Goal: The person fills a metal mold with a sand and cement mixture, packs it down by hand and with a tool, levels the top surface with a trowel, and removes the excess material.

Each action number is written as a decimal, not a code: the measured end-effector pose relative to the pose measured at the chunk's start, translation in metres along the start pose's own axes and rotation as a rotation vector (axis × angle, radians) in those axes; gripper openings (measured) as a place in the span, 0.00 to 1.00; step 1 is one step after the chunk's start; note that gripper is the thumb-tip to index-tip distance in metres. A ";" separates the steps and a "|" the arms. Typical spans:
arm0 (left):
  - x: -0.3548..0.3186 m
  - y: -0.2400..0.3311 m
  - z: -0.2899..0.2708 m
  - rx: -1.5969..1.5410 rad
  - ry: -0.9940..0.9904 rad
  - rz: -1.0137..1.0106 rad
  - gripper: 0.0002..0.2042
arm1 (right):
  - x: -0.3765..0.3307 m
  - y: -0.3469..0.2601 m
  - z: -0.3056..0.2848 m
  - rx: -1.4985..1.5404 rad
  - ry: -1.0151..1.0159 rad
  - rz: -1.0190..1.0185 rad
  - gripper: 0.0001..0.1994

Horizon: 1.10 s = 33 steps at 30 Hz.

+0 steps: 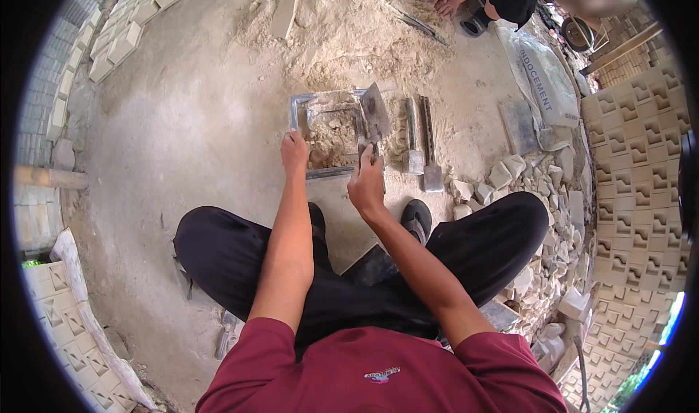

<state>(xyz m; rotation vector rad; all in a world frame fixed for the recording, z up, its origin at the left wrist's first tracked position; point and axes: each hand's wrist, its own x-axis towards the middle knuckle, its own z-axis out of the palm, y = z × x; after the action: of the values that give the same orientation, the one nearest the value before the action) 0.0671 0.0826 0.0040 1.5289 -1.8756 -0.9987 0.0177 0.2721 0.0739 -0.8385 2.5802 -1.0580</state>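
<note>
A rectangular metal mould frame (298, 111) lies on the floor in front of my feet, with crumbly pale sand mix (335, 138) inside it. My left hand (294, 152) is closed on the frame's left side, near its lower part. In my right hand (367, 181) is a trowel (375, 112), gripped by its handle. Its flat grey blade points away from me, over the frame's right side, with pale residue on it. Two tamper-like tools with dark bars and block ends (413, 160) (432, 179) lie just right of the frame.
Beyond the frame spreads a heap of pale sand (342, 34). A co-worker's hands (445, 0) are at the far right, near a cement sack (542, 85). Broken rubble (502, 174) lies right of my knee. Patterned blocks are stacked along the right wall (641, 165) and far left (124, 42).
</note>
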 end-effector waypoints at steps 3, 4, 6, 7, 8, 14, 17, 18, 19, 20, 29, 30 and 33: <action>0.000 -0.002 0.001 0.028 0.018 0.007 0.26 | -0.013 0.004 -0.002 -0.011 0.038 -0.045 0.31; 0.001 -0.003 0.002 0.030 0.015 0.001 0.26 | -0.013 0.005 -0.005 0.003 0.025 -0.039 0.31; 0.004 0.000 0.007 0.011 0.029 0.016 0.26 | -0.012 0.007 -0.008 0.012 0.019 -0.031 0.31; 0.003 0.000 0.007 0.009 0.026 0.014 0.26 | -0.013 0.008 -0.008 -0.007 0.012 -0.038 0.31; 0.003 -0.001 0.007 0.012 0.018 -0.010 0.26 | -0.012 0.007 -0.009 -0.024 0.004 -0.049 0.31; 0.005 -0.005 0.002 -0.003 0.028 -0.063 0.26 | -0.027 0.000 -0.020 0.054 -0.050 -0.007 0.31; 0.005 0.000 0.002 -0.009 0.007 -0.079 0.25 | -0.023 0.004 -0.021 0.022 -0.015 -0.057 0.32; 0.005 0.002 0.003 -0.012 -0.001 -0.079 0.25 | -0.024 0.007 -0.016 0.021 -0.014 -0.057 0.32; 0.003 0.003 0.003 -0.012 -0.003 -0.078 0.25 | -0.026 0.011 -0.008 0.018 -0.015 -0.043 0.32; 0.004 0.002 0.003 -0.008 0.006 -0.087 0.25 | -0.026 0.008 -0.004 0.018 -0.019 -0.032 0.32; 0.004 0.004 -0.003 -0.026 -0.032 -0.130 0.27 | -0.025 0.012 0.001 0.035 -0.036 -0.026 0.32; 0.004 0.003 -0.004 0.001 -0.026 -0.145 0.28 | -0.025 0.013 0.001 0.036 -0.038 -0.028 0.32; 0.004 0.006 -0.001 -0.053 -0.050 -0.214 0.28 | -0.023 0.015 -0.002 0.018 -0.021 -0.034 0.32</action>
<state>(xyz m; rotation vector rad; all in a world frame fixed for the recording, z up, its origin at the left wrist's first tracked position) 0.0630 0.0787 0.0092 1.7145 -1.7300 -1.1810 0.0292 0.2956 0.0648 -0.8881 2.5442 -1.0741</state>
